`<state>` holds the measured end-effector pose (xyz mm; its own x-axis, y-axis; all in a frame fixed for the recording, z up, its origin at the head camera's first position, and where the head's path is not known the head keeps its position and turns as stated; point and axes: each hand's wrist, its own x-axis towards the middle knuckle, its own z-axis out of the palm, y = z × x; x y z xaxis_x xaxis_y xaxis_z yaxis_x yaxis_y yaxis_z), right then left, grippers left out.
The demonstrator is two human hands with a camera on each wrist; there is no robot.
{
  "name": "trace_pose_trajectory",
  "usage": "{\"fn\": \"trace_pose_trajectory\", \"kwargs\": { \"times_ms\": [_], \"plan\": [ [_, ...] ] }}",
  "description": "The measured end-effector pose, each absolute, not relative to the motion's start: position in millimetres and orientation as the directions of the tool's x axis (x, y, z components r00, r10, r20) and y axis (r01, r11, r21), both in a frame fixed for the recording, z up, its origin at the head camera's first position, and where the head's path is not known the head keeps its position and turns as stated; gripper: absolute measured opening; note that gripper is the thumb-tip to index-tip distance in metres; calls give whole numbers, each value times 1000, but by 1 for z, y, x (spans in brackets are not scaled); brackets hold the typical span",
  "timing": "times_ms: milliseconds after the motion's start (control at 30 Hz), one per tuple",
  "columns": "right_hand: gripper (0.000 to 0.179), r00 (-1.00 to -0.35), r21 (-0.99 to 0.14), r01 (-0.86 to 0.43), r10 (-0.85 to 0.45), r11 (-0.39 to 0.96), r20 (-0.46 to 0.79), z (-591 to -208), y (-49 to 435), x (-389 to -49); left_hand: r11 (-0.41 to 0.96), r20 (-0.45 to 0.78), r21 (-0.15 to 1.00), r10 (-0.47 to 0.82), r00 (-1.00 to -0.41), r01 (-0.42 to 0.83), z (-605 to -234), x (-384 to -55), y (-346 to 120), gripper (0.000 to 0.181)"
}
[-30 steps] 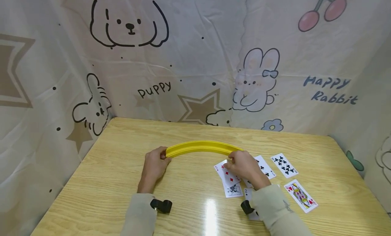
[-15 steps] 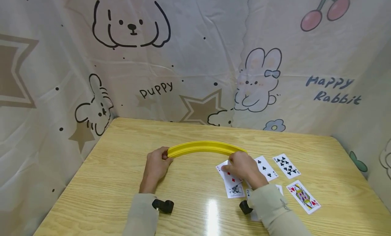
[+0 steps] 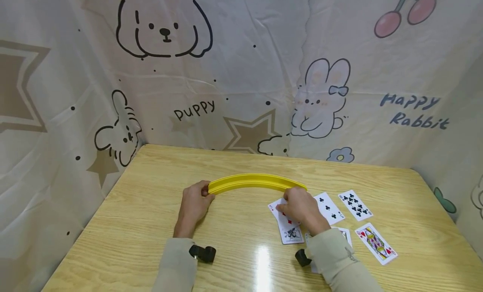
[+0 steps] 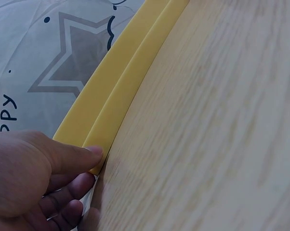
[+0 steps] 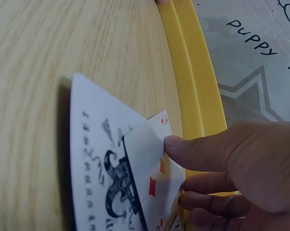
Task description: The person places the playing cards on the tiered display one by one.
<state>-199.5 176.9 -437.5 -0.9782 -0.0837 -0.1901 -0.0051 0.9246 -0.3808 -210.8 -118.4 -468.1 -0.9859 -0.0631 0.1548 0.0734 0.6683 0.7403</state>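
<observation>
My left hand (image 3: 192, 204) pinches the left end of a curved yellow card holder (image 3: 249, 181), with the thumb on its near side. My right hand (image 3: 302, 208) is at the right end, its fingers curled. I cannot tell if they grip the holder, because my hand hides that spot. The right thumb sticks out over the three of diamonds (image 5: 147, 163).

The holder sits on the wooden table (image 3: 226, 225), in front of me, with its bend toward the far side. That part looks mostly done to me: it is down and lined up between my hands. I see no card in its groove, so if cards belong there, I think that is all left to do.

The three of diamonds lies partly on a joker (image 5: 94, 144). Right of my hand is the three of clubs (image 3: 327, 208), then a card full of clubs (image 3: 356, 205). Nearer is the queen of hearts (image 3: 376, 243). Another card (image 3: 345, 234) peeks out by my right sleeve (image 3: 339, 254).
</observation>
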Motion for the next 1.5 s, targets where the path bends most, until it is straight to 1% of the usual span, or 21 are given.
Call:
{"fn": "trace_pose_trajectory", "kwargs": {
  "times_ms": [300, 500, 667, 833, 967, 1167, 1367, 1500],
  "plan": [
    [27, -979, -387, -4, -82, 922, -186, -439, 175, -201, 666, 169, 741, -64, -983, 85, -469, -213, -118, 33],
    [33, -980, -399, 35, -47, 916, -195, -441, 174, -204, 663, 145, 746, -74, -987, 60, -470, -212, -118, 34],
    [29, -980, -425, 71, -16, 902, -197, -440, 176, -204, 660, 128, 749, -75, -989, 47, -469, -211, -117, 35],
    [26, -980, -458, 90, -3, 884, -198, -438, 176, -203, 663, 140, 746, -67, -988, 60, -468, -211, -118, 34],
    [25, -984, -494, 86, -5, 865, -179, -437, 178, -203, 662, 150, 746, -62, -987, 72, -467, -211, -118, 34],
    [29, -990, -508, 58, -17, 859, -141, -436, 178, -201, 662, 149, 746, -59, -987, 73, -470, -211, -118, 35],
    [21, -987, -535, 57, -34, 843, -160, -432, 180, -200, 661, 142, 747, -57, -988, 69, -470, -210, -119, 35],
    [15, -988, -558, 32, -59, 829, -145, -426, 182, -199, 664, 139, 744, -54, -989, 68, -470, -211, -120, 35]
  ]
}}
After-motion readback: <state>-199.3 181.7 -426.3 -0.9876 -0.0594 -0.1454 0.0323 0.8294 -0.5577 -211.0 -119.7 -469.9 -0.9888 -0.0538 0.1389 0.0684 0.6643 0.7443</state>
